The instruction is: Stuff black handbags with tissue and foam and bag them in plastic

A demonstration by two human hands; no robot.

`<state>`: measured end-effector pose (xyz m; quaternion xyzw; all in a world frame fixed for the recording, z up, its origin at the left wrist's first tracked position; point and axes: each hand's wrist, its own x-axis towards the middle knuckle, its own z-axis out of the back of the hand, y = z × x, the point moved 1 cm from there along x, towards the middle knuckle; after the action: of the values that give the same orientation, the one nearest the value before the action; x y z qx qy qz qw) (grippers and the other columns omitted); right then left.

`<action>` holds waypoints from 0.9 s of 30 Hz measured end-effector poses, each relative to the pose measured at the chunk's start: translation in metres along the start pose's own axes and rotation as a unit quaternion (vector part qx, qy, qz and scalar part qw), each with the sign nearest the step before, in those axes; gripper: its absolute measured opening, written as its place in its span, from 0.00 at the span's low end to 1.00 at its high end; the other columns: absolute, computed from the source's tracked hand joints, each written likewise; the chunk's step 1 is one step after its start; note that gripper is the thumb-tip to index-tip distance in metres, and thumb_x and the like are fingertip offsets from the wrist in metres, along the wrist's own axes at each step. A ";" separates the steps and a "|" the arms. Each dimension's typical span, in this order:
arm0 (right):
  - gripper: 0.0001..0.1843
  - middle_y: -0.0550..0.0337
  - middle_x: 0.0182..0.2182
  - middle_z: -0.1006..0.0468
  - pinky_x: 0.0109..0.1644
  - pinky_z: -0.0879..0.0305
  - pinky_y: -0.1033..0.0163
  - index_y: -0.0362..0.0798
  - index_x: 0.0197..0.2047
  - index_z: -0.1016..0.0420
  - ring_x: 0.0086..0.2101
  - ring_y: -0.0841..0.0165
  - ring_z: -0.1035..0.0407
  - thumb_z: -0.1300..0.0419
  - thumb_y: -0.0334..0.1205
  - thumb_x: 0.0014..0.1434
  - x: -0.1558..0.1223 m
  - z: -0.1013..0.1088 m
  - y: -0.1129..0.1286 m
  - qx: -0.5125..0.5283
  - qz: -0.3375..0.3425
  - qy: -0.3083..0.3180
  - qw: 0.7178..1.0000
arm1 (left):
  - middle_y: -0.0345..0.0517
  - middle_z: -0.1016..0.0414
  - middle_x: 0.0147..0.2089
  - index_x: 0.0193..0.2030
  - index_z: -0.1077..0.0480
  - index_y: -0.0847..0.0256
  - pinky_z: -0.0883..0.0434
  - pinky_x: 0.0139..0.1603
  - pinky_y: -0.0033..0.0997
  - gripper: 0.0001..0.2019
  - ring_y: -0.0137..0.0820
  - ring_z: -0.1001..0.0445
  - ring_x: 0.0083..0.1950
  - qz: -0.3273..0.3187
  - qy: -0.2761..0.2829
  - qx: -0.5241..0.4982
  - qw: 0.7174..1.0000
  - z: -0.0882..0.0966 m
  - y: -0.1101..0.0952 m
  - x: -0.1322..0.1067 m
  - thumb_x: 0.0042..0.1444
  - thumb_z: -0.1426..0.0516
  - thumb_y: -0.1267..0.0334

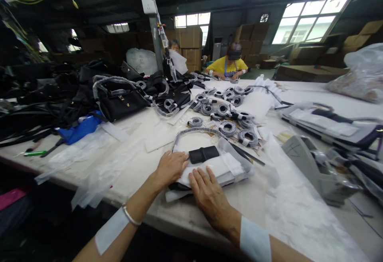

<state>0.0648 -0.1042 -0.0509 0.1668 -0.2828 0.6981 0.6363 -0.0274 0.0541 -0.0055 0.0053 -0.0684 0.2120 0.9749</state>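
A handbag [245,168] lies on the table in front of me, partly covered by white wrapping paper [223,168], its wrapped handle [196,131] arching away. A black flap or strap [204,154] shows on top. My left hand [172,168] rests on the bag's left end, its fingers stretched over the edge of the paper. My right hand [209,194] lies flat on the paper at the near side, fingers spread. Neither hand grips anything. Part of the bag's near side is hidden beneath my hands.
Beyond the bag are several coiled, wrapped straps [223,110]. Black handbags [122,104] pile up at left, near a blue cloth [80,130]. A grey tape dispenser [311,166] and another wrapped bag [326,122] are at right. A person in yellow [226,67] sits opposite.
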 end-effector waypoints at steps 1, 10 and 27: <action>0.20 0.43 0.53 0.25 0.63 0.43 0.42 0.37 0.57 0.32 0.54 0.53 0.34 0.51 0.27 0.64 0.000 0.000 0.000 -0.001 0.000 0.003 1.000 | 0.48 0.26 0.61 0.57 0.29 0.54 0.37 0.65 0.53 0.15 0.42 0.31 0.64 0.010 -0.001 0.001 1.000 -0.001 0.003 0.001 0.68 0.50 0.61; 0.19 0.40 0.52 0.25 0.61 0.41 0.42 0.36 0.57 0.33 0.53 0.53 0.33 0.49 0.27 0.64 0.000 0.001 -0.002 -0.002 0.020 0.006 1.000 | 0.41 0.25 0.60 0.56 0.27 0.50 0.40 0.69 0.50 0.14 0.40 0.36 0.68 -0.004 0.003 -0.054 0.999 0.015 0.009 -0.008 0.64 0.44 0.59; 0.10 0.50 0.41 0.23 0.47 0.33 0.57 0.42 0.47 0.31 0.41 0.61 0.28 0.45 0.30 0.62 0.036 0.029 -0.034 0.110 0.058 0.124 0.985 | 0.58 0.29 0.62 0.63 0.39 0.70 0.37 0.66 0.50 0.23 0.45 0.33 0.65 -0.066 -0.254 0.138 0.955 -0.005 -0.049 -0.076 0.62 0.47 0.67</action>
<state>0.0899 -0.0924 -0.0004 0.1311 -0.1329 0.7761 0.6023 -0.0748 -0.0214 -0.0195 0.1977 -0.2836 0.1457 0.9270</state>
